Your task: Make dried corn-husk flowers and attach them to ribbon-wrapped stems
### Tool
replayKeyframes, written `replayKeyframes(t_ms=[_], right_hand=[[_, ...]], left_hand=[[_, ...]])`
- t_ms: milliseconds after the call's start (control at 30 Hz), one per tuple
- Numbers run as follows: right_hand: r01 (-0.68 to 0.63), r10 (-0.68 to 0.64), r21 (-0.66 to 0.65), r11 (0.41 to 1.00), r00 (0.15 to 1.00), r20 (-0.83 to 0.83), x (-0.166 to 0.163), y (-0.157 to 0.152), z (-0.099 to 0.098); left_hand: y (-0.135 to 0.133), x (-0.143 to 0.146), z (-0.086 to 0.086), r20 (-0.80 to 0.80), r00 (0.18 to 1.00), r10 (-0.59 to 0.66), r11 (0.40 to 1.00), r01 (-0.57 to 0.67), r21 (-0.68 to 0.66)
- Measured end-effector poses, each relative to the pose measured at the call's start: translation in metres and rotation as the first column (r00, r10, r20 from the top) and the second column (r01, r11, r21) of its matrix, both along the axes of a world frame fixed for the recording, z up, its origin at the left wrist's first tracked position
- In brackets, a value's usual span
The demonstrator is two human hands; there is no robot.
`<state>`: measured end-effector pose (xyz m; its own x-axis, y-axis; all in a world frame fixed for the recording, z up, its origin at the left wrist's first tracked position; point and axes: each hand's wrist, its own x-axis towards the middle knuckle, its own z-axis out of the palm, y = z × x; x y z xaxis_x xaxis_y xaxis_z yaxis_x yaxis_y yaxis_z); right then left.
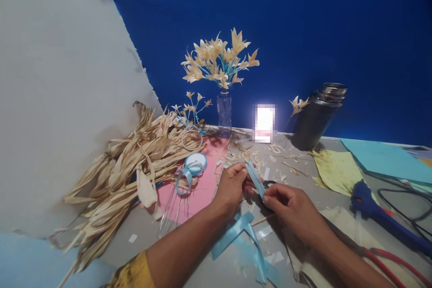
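My left hand (pixel 232 186) and my right hand (pixel 290 207) meet over the middle of the table, both pinched on a strip of light blue ribbon (pixel 255 177) that runs between their fingertips. The loose end of the ribbon (pixel 236 231) trails down under my wrists onto the table. A dark tool (pixel 269 184), perhaps scissors, lies just behind my right fingers. A thin wooden stick (pixel 259 221) pokes out beneath the hands.
Dried husks (pixel 135 162) are piled at left beside a ribbon roll (pixel 195 163), thin wires (pixel 170 209) and pink paper (pixel 202 189). A bottle of husk flowers (pixel 224 112), a steel flask (pixel 317 117), yellow paper (pixel 335 168), a blue glue gun (pixel 371 207) and cables (pixel 401 198) stand around.
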<state>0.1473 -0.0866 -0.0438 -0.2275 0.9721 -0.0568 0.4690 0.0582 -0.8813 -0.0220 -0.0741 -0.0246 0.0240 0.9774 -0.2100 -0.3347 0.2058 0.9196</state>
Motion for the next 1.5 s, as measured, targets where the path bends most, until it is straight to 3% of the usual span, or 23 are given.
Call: replayKeyframes(t_ms=[400, 967, 1500], right_hand=[[-0.021, 0.021, 0.015, 1.0, 1.0, 0.012, -0.002, -0.002, 0.004], [-0.037, 0.037, -0.003, 0.999, 0.998, 0.059, -0.005, -0.003, 0.005], [-0.064, 0.065, -0.049, 0.997, 0.998, 0.01, -0.006, -0.005, 0.005]], left_hand=[[0.003, -0.007, -0.008, -0.038, 0.998, 0.04, 0.993, -0.036, 0.111], [0.005, -0.002, -0.01, 0.184, 0.98, 0.078, 0.997, -0.08, 0.004], [0.001, -0.001, -0.009, 0.223, 0.973, 0.059, 0.997, -0.048, -0.054]])
